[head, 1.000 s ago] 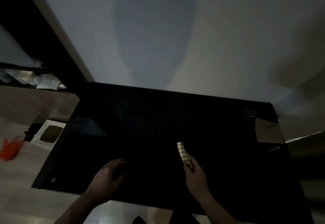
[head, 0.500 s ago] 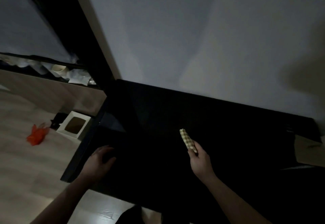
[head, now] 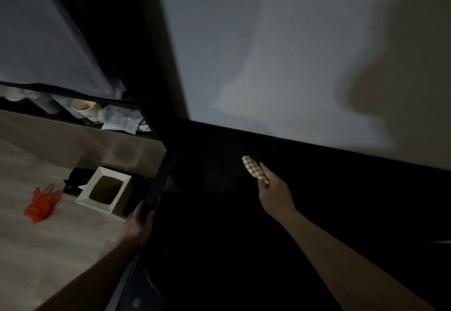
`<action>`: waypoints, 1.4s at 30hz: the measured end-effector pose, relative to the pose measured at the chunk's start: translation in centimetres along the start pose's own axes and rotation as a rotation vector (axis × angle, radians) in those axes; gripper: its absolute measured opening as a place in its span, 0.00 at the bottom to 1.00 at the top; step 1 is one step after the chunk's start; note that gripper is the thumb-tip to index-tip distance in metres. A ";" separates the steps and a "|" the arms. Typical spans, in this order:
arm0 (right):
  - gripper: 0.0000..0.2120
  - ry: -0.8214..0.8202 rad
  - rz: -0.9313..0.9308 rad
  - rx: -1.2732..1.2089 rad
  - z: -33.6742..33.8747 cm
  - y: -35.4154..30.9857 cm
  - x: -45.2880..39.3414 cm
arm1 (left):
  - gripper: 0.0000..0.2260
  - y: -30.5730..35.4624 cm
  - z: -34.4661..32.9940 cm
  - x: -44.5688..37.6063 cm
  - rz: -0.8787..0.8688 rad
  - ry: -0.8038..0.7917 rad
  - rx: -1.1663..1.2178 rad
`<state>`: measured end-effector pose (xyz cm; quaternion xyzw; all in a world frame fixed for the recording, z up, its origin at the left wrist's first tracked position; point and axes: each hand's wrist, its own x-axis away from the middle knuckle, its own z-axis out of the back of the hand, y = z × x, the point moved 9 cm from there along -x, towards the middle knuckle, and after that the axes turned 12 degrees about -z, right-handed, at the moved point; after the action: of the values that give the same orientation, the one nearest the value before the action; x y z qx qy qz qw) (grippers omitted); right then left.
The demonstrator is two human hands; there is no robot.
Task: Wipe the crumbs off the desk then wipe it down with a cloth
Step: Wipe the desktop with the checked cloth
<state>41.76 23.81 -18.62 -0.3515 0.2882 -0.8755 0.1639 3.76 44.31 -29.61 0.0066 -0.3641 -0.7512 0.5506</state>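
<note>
Forearms enter from the bottom edge over a black desk (head: 244, 249) filling the lower right. Left hand (head: 138, 225), lower left of centre, grips the desk's left edge, fingers curled over it. Right hand (head: 274, 192), centre frame, pinches a folded checked cloth (head: 253, 170) above the dark surface; contact with the desk unclear. Further left on the floor: white box (head: 103, 192), orange bag (head: 40, 204).

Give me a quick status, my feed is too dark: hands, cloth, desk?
Right hand pinches rolled checked cloth above the desk. Left hand grips the desk's left edge. Nothing seen in the way; crumbs not visible.
</note>
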 end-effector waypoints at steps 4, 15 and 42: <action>0.24 0.054 0.092 0.072 -4.2 -4.1 -5.0 | 0.27 0.9 -0.1 0.4 -0.079 0.023 0.009; 0.29 0.118 0.216 0.494 -16.2 -11.8 -14.3 | 0.31 -0.6 0.0 -0.8 -0.084 0.090 -0.043; 0.15 -0.088 0.876 0.264 -23.4 -2.6 13.6 | 0.24 -0.1 0.9 -0.7 -0.151 0.123 0.074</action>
<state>15.48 28.25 -23.67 -0.2095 0.2882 -0.7373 0.5739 3.61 45.34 -29.27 0.1002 -0.3557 -0.7747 0.5131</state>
